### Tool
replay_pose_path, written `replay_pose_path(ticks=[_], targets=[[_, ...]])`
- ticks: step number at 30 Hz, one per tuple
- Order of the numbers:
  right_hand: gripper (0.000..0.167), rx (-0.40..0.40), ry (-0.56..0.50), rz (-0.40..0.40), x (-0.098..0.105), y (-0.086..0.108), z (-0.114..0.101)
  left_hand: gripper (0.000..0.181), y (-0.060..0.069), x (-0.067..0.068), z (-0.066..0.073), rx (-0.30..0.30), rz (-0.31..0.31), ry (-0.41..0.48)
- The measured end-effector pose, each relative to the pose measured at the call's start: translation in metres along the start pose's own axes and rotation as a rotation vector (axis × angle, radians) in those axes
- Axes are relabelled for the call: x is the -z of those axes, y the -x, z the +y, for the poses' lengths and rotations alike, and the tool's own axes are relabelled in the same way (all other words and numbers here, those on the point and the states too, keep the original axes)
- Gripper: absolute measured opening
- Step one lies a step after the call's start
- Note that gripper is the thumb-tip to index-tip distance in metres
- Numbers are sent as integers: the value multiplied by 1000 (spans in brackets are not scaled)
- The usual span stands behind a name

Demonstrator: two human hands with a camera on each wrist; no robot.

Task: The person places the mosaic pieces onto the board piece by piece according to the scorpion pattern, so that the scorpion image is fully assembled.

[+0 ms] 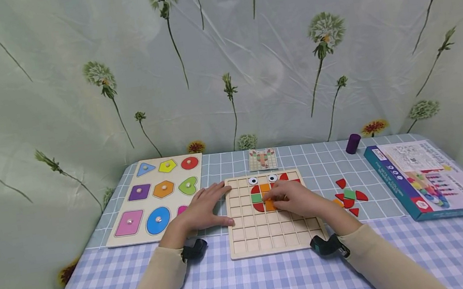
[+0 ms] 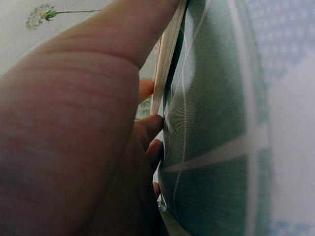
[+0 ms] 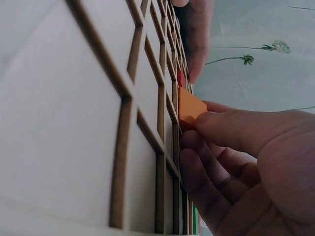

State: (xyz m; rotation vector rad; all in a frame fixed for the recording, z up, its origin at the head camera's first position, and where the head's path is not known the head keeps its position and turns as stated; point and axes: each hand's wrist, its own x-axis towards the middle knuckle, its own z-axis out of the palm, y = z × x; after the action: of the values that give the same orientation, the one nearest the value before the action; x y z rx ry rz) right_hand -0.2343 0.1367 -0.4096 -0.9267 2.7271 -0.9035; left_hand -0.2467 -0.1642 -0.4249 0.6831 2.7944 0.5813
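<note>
A wooden grid board (image 1: pixel 253 245) lies in front of the person, with red, green and orange pieces and two eye pieces in its upper cells. The right hand (image 1: pixel 299 199) is over the board's upper middle; in the right wrist view its thumb and a finger pinch an orange square (image 3: pixel 191 108), tilted against the grid. The left hand (image 1: pixel 206 210) lies at the board's left edge, fingers spread and thumb by the side; the left wrist view shows its fingers along the board's edge (image 2: pixel 167 54). The right hand hides some cells.
A shape puzzle board (image 1: pixel 134 181) lies at the left. Behind the grid is a small pattern card (image 1: pixel 263 165). To the right are loose pieces (image 1: pixel 349 195), a purple cylinder (image 1: pixel 352 143) and a teal-edged box (image 1: pixel 433 179).
</note>
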Motion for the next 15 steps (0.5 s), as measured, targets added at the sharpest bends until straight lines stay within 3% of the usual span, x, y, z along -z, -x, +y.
replay_pose_path(ticks=[15], targets=[[21, 58, 2, 24, -2, 0, 3, 98, 1, 0, 2, -5, 2, 2]])
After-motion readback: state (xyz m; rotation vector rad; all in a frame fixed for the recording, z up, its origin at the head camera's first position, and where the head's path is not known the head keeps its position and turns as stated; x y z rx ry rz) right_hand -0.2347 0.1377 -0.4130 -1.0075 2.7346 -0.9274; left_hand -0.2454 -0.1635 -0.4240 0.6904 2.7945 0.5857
